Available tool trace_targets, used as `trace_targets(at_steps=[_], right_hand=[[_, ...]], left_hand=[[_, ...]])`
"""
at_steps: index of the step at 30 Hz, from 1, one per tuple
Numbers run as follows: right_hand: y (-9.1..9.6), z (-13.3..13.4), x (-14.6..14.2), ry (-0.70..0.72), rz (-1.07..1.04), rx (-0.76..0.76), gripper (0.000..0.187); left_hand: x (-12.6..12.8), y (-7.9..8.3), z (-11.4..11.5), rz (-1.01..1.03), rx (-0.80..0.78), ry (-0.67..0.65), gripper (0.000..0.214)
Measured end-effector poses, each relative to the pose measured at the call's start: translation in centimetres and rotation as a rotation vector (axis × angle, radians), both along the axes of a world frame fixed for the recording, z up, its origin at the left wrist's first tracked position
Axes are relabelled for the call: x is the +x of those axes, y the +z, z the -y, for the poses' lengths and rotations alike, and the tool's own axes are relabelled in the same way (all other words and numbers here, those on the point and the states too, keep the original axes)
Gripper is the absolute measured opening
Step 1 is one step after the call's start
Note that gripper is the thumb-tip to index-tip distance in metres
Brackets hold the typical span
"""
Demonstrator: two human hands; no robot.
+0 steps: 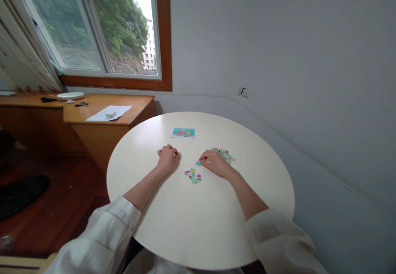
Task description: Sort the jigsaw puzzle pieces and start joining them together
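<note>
My left hand [168,158] rests low over the round white table [173,224], its fingers curled together. A small green puzzle piece [180,157] shows at its fingertips. Opposite it, my right hand [215,162] pinches the edge of a teal puzzle piece [198,164] at the tabletop. Between my forearms lies a small group of pink, yellow and green puzzle pieces [194,176]. Behind my right hand a larger pile of puzzle pieces [225,154] is partly hidden by it. Farther back lies a picture card [183,132] with colourful cartoon figures on a blue ground.
A wooden desk [142,105] stands at the back left of the table, bearing a paper sheet [120,111] with a small white block [110,114], and a white plate [70,95]. A wall [309,80] rises at the right. A black round base [24,193] stands on the floor.
</note>
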State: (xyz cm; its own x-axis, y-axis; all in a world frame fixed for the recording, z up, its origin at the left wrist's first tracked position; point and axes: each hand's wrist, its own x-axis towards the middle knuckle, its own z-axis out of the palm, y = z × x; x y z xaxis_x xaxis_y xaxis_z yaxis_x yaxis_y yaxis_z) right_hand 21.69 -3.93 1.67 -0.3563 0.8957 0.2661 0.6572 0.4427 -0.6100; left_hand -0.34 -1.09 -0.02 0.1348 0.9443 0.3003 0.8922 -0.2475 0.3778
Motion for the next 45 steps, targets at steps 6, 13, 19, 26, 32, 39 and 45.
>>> trace_targets(at_steps=[6,13,19,26,32,39,45], right_hand=[[-0.5,-0.1,-0.3,-0.007,0.089,0.002,0.006],[-0.8,-0.3,-0.5,-0.035,0.07,0.007,0.011],[-0.5,0.0,-0.6,0.003,-0.006,-0.019,0.022],[-0.6,-0.7,0.1,-0.14,-0.064,0.017,0.024],[-0.2,-0.9,1.0,-0.192,-0.071,0.037,0.023],[-0.1,-1.1,3.0,-0.266,-0.053,-0.043,0.024],[0.5,-0.5,4.8,-0.091,0.059,-0.209,0.02]], left_hand=[[-0.1,0.5,0.4,-0.012,-0.002,0.034,0.015],[0.3,0.7,0.9,0.104,0.083,-0.145,0.018],[1.3,1.8,2.7,0.066,0.014,-0.587,0.033],[1.6,2.4,3.7,-0.112,-0.105,-0.721,0.032],[1.0,1.6,2.9,-0.166,0.011,-0.459,0.029],[0.5,0.9,2.1,-0.243,0.075,-0.161,0.027],[-0.2,0.3,1.5,-0.328,0.108,-0.026,0.029]])
